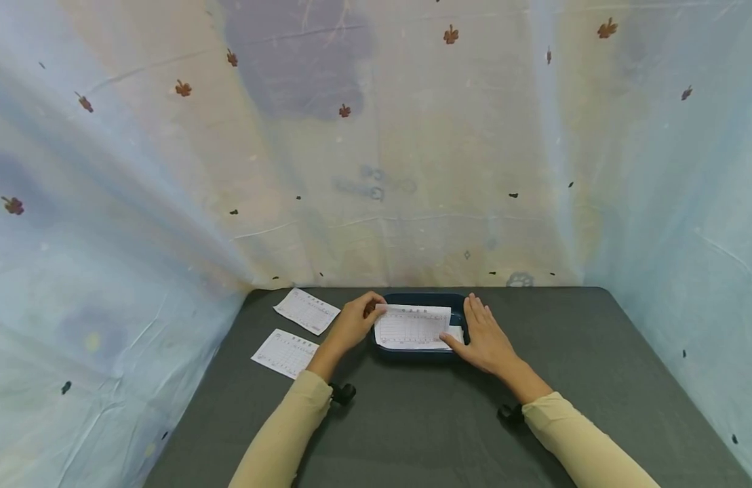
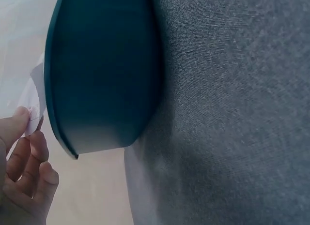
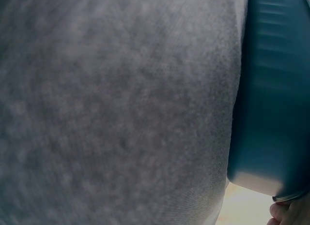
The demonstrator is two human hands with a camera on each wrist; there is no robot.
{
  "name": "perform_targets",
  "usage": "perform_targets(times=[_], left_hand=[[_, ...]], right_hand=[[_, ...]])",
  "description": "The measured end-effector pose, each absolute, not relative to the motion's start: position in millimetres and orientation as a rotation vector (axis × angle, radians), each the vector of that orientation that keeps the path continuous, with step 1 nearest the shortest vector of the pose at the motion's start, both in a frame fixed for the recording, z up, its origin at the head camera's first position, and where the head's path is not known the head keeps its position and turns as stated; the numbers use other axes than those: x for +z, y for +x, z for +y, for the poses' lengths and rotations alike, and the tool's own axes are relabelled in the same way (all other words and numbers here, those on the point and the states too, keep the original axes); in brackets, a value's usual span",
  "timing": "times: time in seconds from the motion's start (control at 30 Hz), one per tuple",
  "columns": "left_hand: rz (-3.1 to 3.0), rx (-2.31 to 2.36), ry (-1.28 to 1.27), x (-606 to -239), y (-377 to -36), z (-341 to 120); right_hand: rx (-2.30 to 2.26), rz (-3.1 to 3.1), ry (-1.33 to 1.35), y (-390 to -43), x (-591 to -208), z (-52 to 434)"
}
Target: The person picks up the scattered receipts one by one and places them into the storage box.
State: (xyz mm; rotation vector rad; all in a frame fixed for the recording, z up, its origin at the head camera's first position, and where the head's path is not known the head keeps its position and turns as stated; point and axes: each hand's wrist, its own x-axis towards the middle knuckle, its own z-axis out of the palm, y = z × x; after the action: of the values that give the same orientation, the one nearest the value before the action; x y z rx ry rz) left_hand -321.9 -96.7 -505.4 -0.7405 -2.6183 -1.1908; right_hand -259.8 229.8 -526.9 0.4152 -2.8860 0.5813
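A dark blue tray (image 1: 412,355) stands on the table in the head view. Over it lies a white printed slip of paper (image 1: 412,327) with a ruled grid. My left hand (image 1: 355,320) pinches the slip's upper left corner between thumb and fingertips; the left wrist view shows the pinched paper (image 2: 33,101) beside the tray's rim. My right hand (image 1: 487,339) rests along the tray's right rim with straight fingers, its thumb reaching over the slip's lower right corner. Another white paper (image 1: 456,333) shows from under the slip, inside the tray.
Two more printed slips lie left of the tray, an upper one (image 1: 307,311) and a lower one (image 1: 285,353) partly covered by my left forearm. The dark grey table (image 1: 424,427) ends at a patterned curtain (image 1: 412,169) behind and on both sides.
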Motion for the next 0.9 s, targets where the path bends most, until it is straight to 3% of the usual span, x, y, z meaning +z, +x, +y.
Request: perform_targets(times=[0.9], left_hand=[[-2.702,-1.013,-0.87,-510.9,-325.1,-78.1]], right_hand=[[0.581,-2.907,0.425,-260.8,-525.7,230.5]])
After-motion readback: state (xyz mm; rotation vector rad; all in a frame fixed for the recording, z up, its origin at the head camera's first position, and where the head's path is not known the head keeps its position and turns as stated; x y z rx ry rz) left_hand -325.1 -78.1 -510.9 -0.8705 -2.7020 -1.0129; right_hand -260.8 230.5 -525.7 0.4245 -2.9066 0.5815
